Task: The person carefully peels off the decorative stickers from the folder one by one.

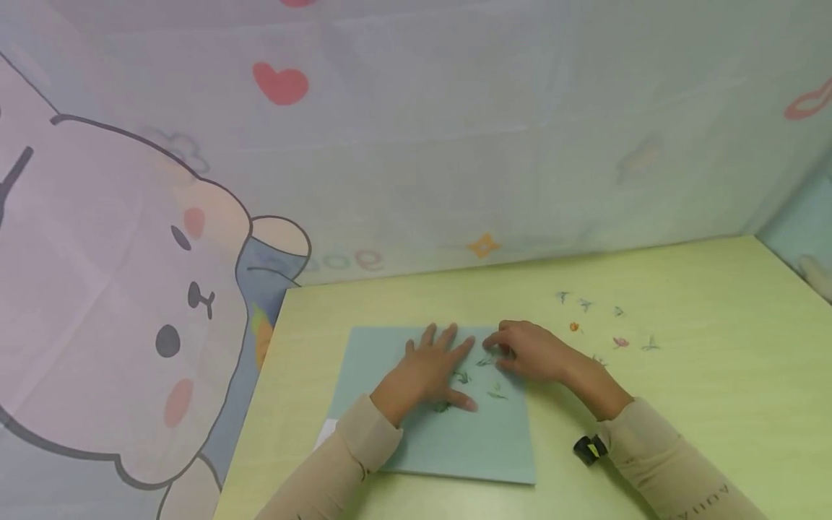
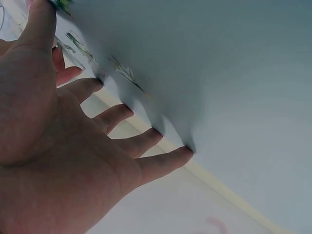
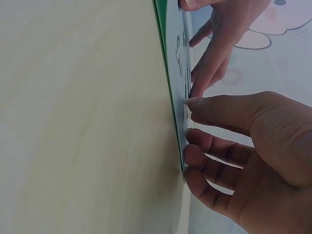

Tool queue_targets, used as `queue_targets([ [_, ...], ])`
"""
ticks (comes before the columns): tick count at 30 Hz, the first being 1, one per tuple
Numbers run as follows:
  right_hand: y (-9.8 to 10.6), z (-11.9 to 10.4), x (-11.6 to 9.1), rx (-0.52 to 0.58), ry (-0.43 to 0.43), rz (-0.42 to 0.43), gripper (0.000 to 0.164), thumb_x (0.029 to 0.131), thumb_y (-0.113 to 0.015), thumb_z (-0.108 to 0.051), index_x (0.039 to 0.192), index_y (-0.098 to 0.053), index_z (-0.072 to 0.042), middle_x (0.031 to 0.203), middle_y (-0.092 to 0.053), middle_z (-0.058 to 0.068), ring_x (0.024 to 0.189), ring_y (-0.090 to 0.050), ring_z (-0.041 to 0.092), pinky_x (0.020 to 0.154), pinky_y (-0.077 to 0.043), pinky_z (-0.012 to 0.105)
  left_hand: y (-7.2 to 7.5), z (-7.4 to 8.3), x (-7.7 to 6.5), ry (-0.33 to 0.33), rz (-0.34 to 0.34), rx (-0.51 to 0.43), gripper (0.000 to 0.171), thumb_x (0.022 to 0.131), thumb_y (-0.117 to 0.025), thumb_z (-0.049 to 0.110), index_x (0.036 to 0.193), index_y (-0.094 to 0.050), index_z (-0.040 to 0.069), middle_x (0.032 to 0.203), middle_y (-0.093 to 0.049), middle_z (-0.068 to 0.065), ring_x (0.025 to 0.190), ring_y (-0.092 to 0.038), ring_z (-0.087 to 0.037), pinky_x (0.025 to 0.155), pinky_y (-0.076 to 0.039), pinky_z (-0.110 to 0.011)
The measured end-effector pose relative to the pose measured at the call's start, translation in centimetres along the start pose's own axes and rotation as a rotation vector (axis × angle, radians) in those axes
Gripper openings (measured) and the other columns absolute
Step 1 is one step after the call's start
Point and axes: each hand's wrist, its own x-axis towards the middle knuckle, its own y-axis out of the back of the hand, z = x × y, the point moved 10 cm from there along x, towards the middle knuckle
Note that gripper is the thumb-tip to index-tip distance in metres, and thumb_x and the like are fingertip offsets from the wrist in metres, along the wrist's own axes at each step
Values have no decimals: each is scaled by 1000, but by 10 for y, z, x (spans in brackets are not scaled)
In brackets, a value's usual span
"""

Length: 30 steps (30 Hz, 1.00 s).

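Observation:
A pale blue square board (image 1: 455, 451) lies on the table, with several small green leafy cut-outs on its right half. My left hand (image 1: 425, 372) is spread over the board, and its fingertips (image 2: 183, 152) touch the surface. One leafy piece (image 1: 462, 377) sits beside its index finger, and another (image 1: 497, 395) lies to the right of its thumb. At the board's upper right, my right hand (image 1: 529, 350) has its fingers bent and their tips at the surface, close to a leafy piece (image 1: 484, 361). Nothing shows clearly between the thumb (image 3: 224, 111) and fingers.
Right of the board, several small loose pieces lie on the yellow-green table (image 1: 702, 426), among them an orange flower (image 1: 575, 326) and a pink one (image 1: 620, 342). White paper (image 1: 326, 431) shows at the board's left edge. A printed cloth (image 1: 416, 180) hangs behind the table.

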Motion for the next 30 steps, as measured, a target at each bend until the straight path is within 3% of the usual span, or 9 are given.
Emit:
queue_targets([
  [9,1,0,-2,32,-8,1,21,91,-81,-4,112,-78,-6,90,-61,-1,78,-54,11,73,-50,34,0,1,-1,-4,7,-12,113,80,-76,75,171,-24,31,178,-13,-6,162,-12,-42,120,-28,-68],
  [20,-1,-3,-3,26,30,4,15,95,-78,-5,106,-68,-9,92,-58,0,79,-52,12,74,-48,35,2,1,-3,-14,21,-8,113,80,-76,76,171,-25,31,178,-14,-7,161,-13,-43,119,-29,-69],
  [30,-1,0,-2,64,34,24,17,97,-74,-4,114,-72,-5,92,-60,0,77,-51,10,72,-48,32,3,1,-3,-12,23,-11,113,80,-75,76,171,-25,31,178,-14,-7,161,-13,-43,119,-29,-70],
])
